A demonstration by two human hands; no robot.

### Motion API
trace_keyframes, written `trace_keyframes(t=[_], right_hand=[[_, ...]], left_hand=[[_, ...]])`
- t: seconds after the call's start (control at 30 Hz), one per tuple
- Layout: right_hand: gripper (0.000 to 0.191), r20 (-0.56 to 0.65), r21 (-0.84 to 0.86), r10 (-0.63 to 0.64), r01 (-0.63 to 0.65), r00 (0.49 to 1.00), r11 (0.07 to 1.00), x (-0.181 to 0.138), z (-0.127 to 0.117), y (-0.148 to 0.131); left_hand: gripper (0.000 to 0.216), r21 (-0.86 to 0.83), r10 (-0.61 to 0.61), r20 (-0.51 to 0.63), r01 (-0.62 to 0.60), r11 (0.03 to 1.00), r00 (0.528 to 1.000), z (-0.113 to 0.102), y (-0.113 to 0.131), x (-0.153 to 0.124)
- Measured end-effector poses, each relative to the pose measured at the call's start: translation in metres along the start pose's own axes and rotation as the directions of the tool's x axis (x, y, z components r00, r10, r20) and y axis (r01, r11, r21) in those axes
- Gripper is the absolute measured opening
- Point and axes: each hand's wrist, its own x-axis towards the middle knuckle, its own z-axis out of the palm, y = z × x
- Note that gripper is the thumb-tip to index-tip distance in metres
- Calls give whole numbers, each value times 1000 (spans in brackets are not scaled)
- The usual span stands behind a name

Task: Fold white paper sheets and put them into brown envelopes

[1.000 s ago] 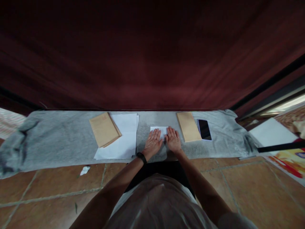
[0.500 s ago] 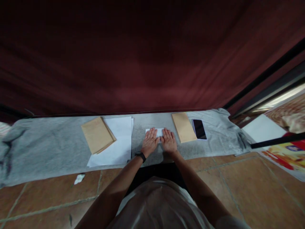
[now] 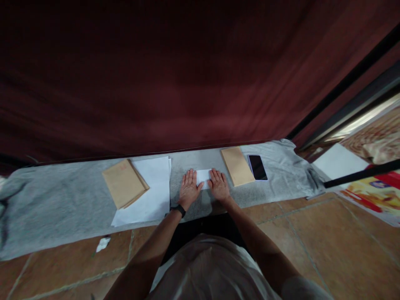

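Note:
A small white folded paper (image 3: pixel 204 176) lies flat on the grey cloth in front of me. My left hand (image 3: pixel 189 189) rests palm down at its left edge, fingers stretched out, with the thumb reaching toward the paper. Flat on the paper's right side is my right hand (image 3: pixel 219 186), its fingers extended and partly covering that edge. Neither hand grips anything. To the right of my right hand lies a brown envelope (image 3: pixel 238 166), and beside it a phone (image 3: pixel 258 168) with a dark screen.
Left of my hands, several brown envelopes (image 3: pixel 123 183) lie on large white paper sheets (image 3: pixel 156 187). The grey cloth (image 3: pixel 71 208) covers a long narrow surface against a dark red curtain (image 3: pixel 175 100). A white scrap (image 3: pixel 103 244) is on the tiled floor; a printed board (image 3: pixel 375 189) stands at right.
My left hand has slid left, off most of the white paper, so more of it shows. The right hand stays at the right edge. The view has tilted slightly.

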Motion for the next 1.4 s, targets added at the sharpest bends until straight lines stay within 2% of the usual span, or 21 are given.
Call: trace_keyframes(t=[0.3, 0.5, 0.6, 0.67, 0.73, 0.83, 1.1, 1.27, 1.4], right_hand=[[46, -11, 63, -41, 42, 999, 997, -36, -12, -6], [42, -26, 108, -51, 53, 998, 993, -44, -22, -5], [41, -27, 129, -47, 50, 999, 990, -45, -22, -4], [41, -20, 141, -48, 50, 999, 989, -45, -21, -3], [41, -15, 147, -43, 44, 999, 988, -45, -20, -3], [42, -10, 151, -37, 38, 999, 988, -44, -20, -3], [43, -20, 168, -24, 27, 1000, 985, -42, -23, -4], [44, -20, 185, -41, 45, 999, 982, -43, -22, -1], [43, -39, 192, -40, 47, 998, 980, -46, -20, 1]], left_hand=[[76, -6, 12, -35, -13, 1000, 999, 0, 0, 1], [68, 15, 30, -60, -29, 999, 998, -2, 7, 2], [57, -39, 202, 11, -202, 979, 979, -5, 23, 8], [53, -108, 349, 78, -340, 934, 934, -5, 35, 15], [53, -154, 406, 120, -387, 909, 906, -3, 45, 23], [54, -165, 385, 133, -363, 917, 913, 2, 48, 36], [55, -123, 389, 109, -376, 918, 915, 6, 37, 58], [56, -95, 358, 112, -349, 932, 927, 3, 44, 57], [56, -86, 350, 102, -342, 936, 931, -1, 47, 47]])
